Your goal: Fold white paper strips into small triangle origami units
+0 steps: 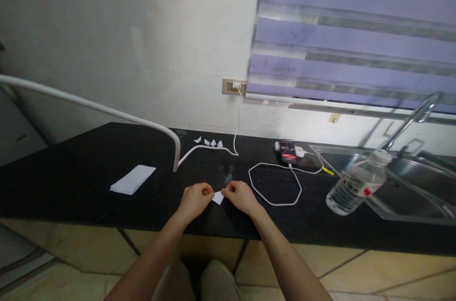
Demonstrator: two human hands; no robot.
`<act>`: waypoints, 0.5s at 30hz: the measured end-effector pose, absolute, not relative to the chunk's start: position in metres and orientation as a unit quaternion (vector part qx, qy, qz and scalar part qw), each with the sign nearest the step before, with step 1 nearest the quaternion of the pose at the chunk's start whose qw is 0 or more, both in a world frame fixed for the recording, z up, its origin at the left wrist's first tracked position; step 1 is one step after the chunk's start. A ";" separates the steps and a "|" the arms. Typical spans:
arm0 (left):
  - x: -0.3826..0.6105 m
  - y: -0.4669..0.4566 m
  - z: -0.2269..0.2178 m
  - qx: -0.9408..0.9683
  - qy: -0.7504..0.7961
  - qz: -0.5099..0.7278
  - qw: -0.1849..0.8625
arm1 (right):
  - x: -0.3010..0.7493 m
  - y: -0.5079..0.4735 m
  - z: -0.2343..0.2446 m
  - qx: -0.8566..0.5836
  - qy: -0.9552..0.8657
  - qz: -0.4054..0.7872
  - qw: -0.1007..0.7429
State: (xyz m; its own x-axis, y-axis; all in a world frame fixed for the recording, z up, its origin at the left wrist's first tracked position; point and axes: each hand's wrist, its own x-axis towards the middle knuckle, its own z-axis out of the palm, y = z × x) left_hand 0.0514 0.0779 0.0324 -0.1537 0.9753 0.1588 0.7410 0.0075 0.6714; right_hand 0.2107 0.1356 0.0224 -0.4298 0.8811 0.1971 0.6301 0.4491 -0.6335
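Observation:
Between my hands, just above the black countertop, is a small piece of folded white paper [218,198]. My left hand [197,200] pinches its left corner between thumb and forefinger. The right corner is in the pinch of my right hand [241,195]. Fingertips hide both ends of the paper, so its exact folds do not show. Off to the left lies a stack of white paper sheets [133,180]. Several small folded paper pieces [213,143] stand in a row near the wall.
A white cable [274,204] loops on the countertop [81,168] to a dark device [288,151]. A large water bottle [356,184] stands at the edge of the steel sink [423,187]. One white cord crosses the left side and a wall socket [230,86] holds a plug.

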 end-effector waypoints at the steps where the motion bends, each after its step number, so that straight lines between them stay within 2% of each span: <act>1: 0.056 0.075 0.032 0.637 0.699 0.297 0.134 | 0.211 0.132 0.023 -0.484 -0.817 0.202 0.239; 3: 0.063 0.069 0.032 0.655 0.710 0.256 0.038 | 0.209 0.127 0.025 -0.508 -0.824 0.140 0.208; 6: 0.069 0.063 0.033 0.695 0.679 0.226 -0.067 | 0.206 0.120 0.027 -0.499 -0.838 0.063 0.211; 9: 0.069 0.058 0.032 0.733 0.645 0.195 -0.087 | 0.207 0.112 0.028 -0.431 -0.877 -0.009 0.212; 11: 0.069 0.056 0.031 0.742 0.637 0.188 -0.095 | 0.209 0.106 0.027 -0.373 -0.909 -0.034 0.183; 15: 0.067 0.051 0.030 0.748 0.627 0.190 -0.108 | 0.212 0.097 0.024 -0.369 -0.916 -0.047 0.147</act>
State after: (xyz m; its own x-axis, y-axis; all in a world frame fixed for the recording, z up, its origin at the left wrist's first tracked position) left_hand 0.0671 0.0508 0.0297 0.1415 0.8970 0.4188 0.9788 -0.1901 0.0765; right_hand 0.2124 0.0967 0.0242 -0.6838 0.6631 0.3045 0.6908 0.7227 -0.0224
